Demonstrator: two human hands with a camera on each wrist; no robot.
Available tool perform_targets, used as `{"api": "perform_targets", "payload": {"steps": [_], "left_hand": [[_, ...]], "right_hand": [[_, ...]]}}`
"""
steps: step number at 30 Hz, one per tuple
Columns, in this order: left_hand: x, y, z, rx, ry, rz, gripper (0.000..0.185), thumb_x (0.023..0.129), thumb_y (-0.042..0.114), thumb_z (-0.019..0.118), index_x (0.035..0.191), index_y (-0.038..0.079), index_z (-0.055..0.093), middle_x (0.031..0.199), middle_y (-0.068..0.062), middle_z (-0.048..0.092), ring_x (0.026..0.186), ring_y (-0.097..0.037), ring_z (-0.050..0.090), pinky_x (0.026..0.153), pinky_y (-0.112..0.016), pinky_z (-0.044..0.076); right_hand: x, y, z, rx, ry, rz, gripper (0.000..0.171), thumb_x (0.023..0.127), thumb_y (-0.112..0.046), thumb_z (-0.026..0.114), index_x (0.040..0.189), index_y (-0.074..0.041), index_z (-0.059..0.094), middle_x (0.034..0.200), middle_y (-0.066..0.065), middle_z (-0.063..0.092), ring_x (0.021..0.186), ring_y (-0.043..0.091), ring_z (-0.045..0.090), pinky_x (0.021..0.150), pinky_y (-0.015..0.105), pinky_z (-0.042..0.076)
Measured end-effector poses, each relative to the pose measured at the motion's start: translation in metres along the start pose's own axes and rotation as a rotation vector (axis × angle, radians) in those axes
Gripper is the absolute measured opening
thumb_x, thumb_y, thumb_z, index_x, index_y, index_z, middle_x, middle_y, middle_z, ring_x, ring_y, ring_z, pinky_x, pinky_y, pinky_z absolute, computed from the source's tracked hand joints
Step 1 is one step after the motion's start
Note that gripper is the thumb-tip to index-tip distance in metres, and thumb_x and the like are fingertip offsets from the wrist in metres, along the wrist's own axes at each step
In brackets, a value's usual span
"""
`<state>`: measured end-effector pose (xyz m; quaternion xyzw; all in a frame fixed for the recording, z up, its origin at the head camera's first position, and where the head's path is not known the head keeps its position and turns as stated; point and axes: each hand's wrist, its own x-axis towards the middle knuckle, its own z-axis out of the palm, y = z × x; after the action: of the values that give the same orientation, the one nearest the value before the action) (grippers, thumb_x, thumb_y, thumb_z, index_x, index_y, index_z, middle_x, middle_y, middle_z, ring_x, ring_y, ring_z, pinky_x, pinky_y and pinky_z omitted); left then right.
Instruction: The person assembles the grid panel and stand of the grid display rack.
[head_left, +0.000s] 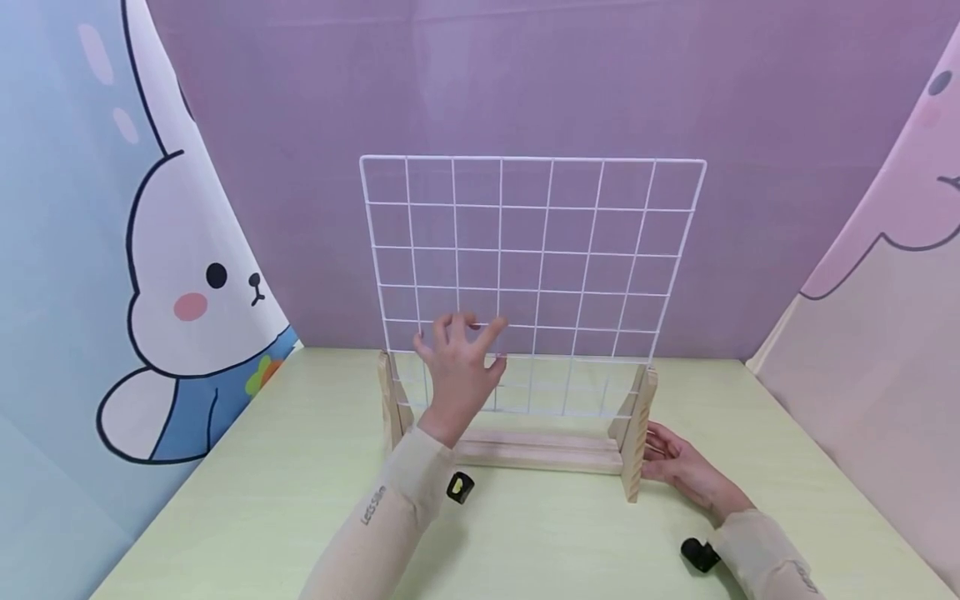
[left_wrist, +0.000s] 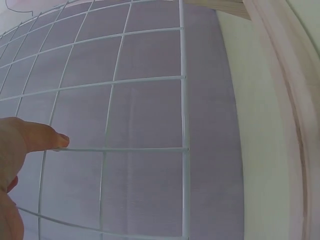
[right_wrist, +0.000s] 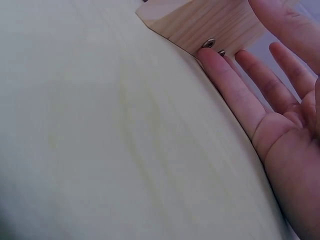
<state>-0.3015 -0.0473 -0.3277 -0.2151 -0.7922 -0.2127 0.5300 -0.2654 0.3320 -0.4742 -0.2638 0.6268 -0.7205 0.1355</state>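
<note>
A white wire grid panel (head_left: 517,250) stands upright in a wooden stand (head_left: 536,457). My left hand (head_left: 457,371) reaches up to the lower part of the grid with its fingers spread. In the left wrist view, a fingertip (left_wrist: 61,142) lies right at one of the wires; the other fingers are mostly out of that view. Low at the outer side of the stand's right upright (head_left: 636,437) is my right hand (head_left: 682,467), palm facing up. Its straight fingers (right_wrist: 232,85) reach the bottom edge of the wooden piece, near small metal screws (right_wrist: 209,43).
The stand is on a pale yellow-green table (head_left: 547,533). Behind it hangs a purple backdrop (head_left: 525,75), with a cartoon-printed panel (head_left: 187,250) at the left and a pink one (head_left: 885,225) at the right. Small black devices (head_left: 461,487) are by both wrists.
</note>
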Motion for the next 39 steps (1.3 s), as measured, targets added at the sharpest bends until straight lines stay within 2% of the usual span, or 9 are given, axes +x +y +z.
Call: {"api": "perform_targets", "payload": {"steps": [5,15,27,39], "left_hand": [[-0.007,0.0,0.002,-0.004,-0.008,-0.009,0.052,0.065,0.015,0.089,0.112,0.026,0.068,0.108,-0.011,0.058,0.109,-0.038,0.049,0.09,-0.076,0.028],[-0.019,0.0,0.005,0.022,-0.013,-0.004,0.048,0.068,0.018,0.086,0.112,0.027,0.068,0.106,-0.011,0.058,0.11,-0.039,0.049,0.087,-0.078,0.029],[-0.03,0.0,0.007,0.027,-0.036,-0.009,0.047,0.069,0.015,0.085,0.111,0.026,0.068,0.106,-0.011,0.057,0.11,-0.039,0.049,0.086,-0.08,0.028],[-0.041,-0.001,0.012,0.045,-0.071,-0.014,0.047,0.07,0.015,0.084,0.113,0.027,0.068,0.106,-0.01,0.055,0.107,-0.038,0.048,0.084,-0.08,0.029]], "right_hand": [[0.0,0.001,0.0,-0.002,0.001,-0.002,0.066,0.093,0.013,0.052,0.133,-0.039,0.05,0.132,-0.015,0.058,0.12,0.003,0.056,0.096,0.027,0.049],[-0.001,0.0,0.001,-0.017,0.036,0.017,0.067,0.092,0.012,0.053,0.131,-0.041,0.051,0.13,-0.018,0.058,0.118,0.002,0.056,0.095,0.026,0.048],[0.0,0.002,-0.001,-0.021,0.015,0.005,0.068,0.093,0.011,0.054,0.136,-0.041,0.049,0.132,-0.017,0.058,0.12,0.002,0.056,0.096,0.027,0.049],[0.0,0.001,0.001,0.002,0.015,0.0,0.069,0.092,0.014,0.05,0.134,-0.04,0.051,0.131,-0.016,0.058,0.119,0.003,0.056,0.095,0.027,0.049]]}}
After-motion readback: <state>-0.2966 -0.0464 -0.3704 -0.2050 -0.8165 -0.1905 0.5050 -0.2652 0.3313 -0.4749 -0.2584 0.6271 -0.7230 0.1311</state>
